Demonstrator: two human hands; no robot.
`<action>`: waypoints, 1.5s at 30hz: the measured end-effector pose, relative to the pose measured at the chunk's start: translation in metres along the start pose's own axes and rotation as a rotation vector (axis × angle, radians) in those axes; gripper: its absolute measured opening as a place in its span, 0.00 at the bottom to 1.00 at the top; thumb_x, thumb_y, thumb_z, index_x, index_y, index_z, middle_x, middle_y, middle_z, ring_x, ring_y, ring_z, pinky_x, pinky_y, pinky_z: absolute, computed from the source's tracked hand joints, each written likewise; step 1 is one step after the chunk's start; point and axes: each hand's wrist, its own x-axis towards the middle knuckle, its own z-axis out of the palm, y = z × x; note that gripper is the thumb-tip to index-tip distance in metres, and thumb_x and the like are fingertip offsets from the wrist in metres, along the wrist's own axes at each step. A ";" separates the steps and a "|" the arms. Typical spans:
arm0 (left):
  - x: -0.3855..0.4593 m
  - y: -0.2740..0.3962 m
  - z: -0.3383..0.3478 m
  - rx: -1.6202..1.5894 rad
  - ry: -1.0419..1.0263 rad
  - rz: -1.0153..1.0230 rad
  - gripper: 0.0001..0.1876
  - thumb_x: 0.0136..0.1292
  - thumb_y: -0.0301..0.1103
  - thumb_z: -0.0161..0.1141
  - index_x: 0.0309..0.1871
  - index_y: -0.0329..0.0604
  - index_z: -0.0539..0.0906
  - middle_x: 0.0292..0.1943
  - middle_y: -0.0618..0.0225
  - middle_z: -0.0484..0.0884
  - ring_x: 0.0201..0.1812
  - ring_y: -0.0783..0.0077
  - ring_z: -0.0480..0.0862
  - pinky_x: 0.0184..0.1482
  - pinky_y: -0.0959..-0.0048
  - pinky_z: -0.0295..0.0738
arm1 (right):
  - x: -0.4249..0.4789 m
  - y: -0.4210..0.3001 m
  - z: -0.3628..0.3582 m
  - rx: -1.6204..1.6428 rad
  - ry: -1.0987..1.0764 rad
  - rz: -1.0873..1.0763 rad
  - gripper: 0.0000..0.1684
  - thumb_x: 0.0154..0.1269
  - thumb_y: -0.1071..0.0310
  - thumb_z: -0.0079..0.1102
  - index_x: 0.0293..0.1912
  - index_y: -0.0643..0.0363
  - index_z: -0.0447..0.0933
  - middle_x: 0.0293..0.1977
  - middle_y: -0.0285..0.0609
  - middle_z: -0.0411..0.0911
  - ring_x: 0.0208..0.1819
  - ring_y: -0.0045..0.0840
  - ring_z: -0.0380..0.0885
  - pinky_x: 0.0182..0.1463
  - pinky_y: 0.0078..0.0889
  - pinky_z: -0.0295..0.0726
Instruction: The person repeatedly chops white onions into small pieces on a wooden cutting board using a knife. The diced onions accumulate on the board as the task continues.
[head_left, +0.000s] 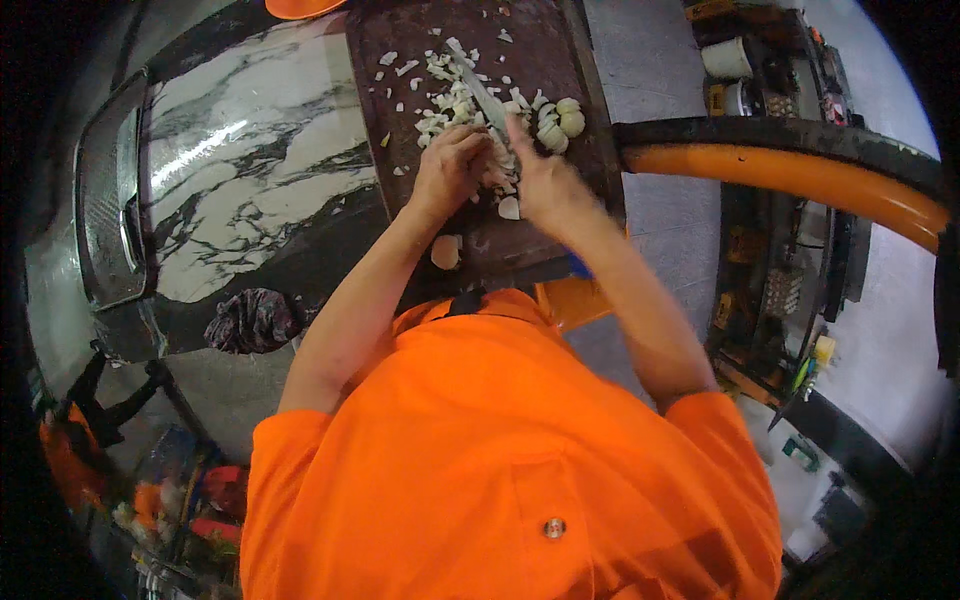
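A dark brown cutting board (487, 247) lies before me, strewn with chopped white onion (450, 105). My right hand (555, 191) is closed on a kitchen knife (480, 86), its index finger stretched along the blade, which points away from me. The knife's handle is hidden in the fist. Curled fingers of my left hand (448, 169) press on a partly cut onion (501, 171) close beside the blade; motion blurs this spot. Peeled onion pieces (561, 124) sit right of the blade. One cut onion end (509, 208) rests below my hands, and another piece (446, 253) nearer my body.
Left of the board is a black-and-white marble-patterned surface (225, 150). A metal tray (97, 217) at its far end holds another knife (129, 195). A crumpled dark cloth (253, 321) lies at the near edge. An orange bar (787, 180) juts out at right, before shelves (757, 247).
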 end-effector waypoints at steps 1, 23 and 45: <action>0.001 0.003 0.000 -0.022 -0.009 -0.009 0.10 0.56 0.25 0.63 0.42 0.38 0.83 0.46 0.58 0.84 0.47 0.50 0.83 0.48 0.60 0.79 | 0.000 -0.003 0.016 0.020 0.022 0.039 0.53 0.59 0.74 0.53 0.78 0.45 0.36 0.33 0.70 0.79 0.38 0.62 0.80 0.47 0.60 0.78; 0.047 0.001 -0.002 -0.031 0.065 -0.035 0.08 0.60 0.27 0.62 0.43 0.38 0.82 0.43 0.53 0.83 0.45 0.47 0.83 0.44 0.59 0.79 | 0.024 0.019 -0.055 0.017 0.152 0.008 0.40 0.67 0.70 0.47 0.75 0.37 0.50 0.41 0.69 0.78 0.44 0.64 0.76 0.51 0.62 0.73; 0.034 0.013 0.019 0.168 -0.149 -0.106 0.12 0.51 0.30 0.67 0.40 0.40 0.85 0.45 0.56 0.82 0.47 0.49 0.81 0.50 0.58 0.77 | 0.008 0.037 -0.011 0.007 0.079 -0.060 0.42 0.65 0.74 0.48 0.76 0.44 0.50 0.34 0.66 0.80 0.37 0.61 0.79 0.45 0.61 0.77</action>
